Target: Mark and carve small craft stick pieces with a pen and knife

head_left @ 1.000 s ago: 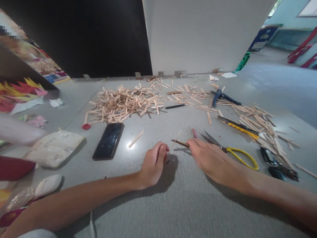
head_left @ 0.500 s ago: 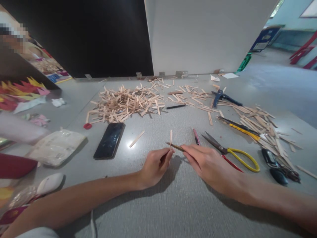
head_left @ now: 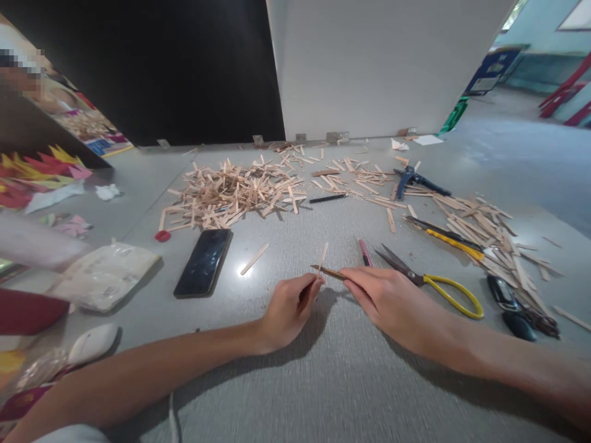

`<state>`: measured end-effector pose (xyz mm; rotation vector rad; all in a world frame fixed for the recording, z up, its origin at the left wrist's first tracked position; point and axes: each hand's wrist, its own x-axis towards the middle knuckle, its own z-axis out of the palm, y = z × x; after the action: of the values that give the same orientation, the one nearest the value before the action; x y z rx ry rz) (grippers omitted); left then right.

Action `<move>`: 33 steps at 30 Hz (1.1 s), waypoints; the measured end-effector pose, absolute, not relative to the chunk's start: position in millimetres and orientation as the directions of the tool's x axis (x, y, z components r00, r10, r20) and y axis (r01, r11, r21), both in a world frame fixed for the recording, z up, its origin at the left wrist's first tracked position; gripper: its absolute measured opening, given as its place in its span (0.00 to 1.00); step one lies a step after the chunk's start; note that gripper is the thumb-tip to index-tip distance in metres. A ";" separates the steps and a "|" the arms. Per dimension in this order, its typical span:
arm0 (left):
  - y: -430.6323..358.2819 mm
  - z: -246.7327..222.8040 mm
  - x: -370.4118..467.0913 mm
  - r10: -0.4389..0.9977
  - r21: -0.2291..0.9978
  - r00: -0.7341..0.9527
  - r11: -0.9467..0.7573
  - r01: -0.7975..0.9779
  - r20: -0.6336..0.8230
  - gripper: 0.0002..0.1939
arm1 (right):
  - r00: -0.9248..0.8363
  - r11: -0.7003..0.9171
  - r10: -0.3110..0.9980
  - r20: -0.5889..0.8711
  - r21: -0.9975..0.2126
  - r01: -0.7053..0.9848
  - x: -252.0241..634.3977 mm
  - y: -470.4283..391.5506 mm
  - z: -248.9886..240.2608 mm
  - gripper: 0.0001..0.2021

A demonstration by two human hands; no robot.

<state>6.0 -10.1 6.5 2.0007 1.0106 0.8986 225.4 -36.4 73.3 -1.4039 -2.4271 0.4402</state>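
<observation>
My left hand (head_left: 292, 311) pinches the lower end of a thin wooden stick (head_left: 324, 255), which points up and leans slightly right. My right hand (head_left: 385, 298) grips a slim pointed tool (head_left: 330, 272); its dark tip lies across the stick just above my left fingertips. Whether the tool is a knife or a pen is hard to tell. One loose stick (head_left: 254, 259) lies on the grey table to the left, and a pink pen (head_left: 364, 252) lies beyond my right hand.
A large stick pile (head_left: 235, 191) sits behind a phone (head_left: 203, 263). Yellow-handled scissors (head_left: 422, 280), a yellow cutter (head_left: 455, 242), blue pliers (head_left: 418, 181) and a black mouse-like object (head_left: 519, 326) are right. A plastic packet (head_left: 111, 274) and white mouse (head_left: 93, 342) lie left.
The stick in my left hand has tilted from nearly upright to leaning right. My right hand and its tool have shifted very slightly right.
</observation>
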 end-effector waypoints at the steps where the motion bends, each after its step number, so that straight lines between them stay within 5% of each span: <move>1: -9.7 6.1 6.1 0.855 0.825 0.449 -0.437 0.358 0.259 0.22 | -0.471 0.466 0.877 0.094 -0.408 0.785 225.3 -35.9 72.1 0.13; 13: -9.7 8.0 6.9 0.872 0.842 0.438 -0.394 0.367 0.218 0.22 | -0.487 0.452 0.873 0.021 -0.407 0.794 226.2 -33.6 70.7 0.15; 19: -11.9 7.1 10.0 0.940 0.880 0.310 -0.262 0.397 0.140 0.18 | -0.509 0.495 0.860 0.044 -0.320 0.808 233.5 -25.0 68.8 0.24; 24: -13.4 7.0 12.1 0.975 0.958 0.194 -0.152 0.244 0.106 0.11 | -0.479 0.467 0.874 -0.079 -0.131 0.875 232.7 -11.2 61.8 0.13; 33: -17.0 3.6 11.6 0.960 0.970 0.170 -0.235 0.067 0.221 0.14 | -0.626 0.622 0.780 0.002 -0.118 0.774 232.5 -4.5 28.0 0.12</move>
<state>11.6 -17.0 3.6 1.5156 1.0310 1.2084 232.5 -4.5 28.0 -1.3340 -2.7810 0.1630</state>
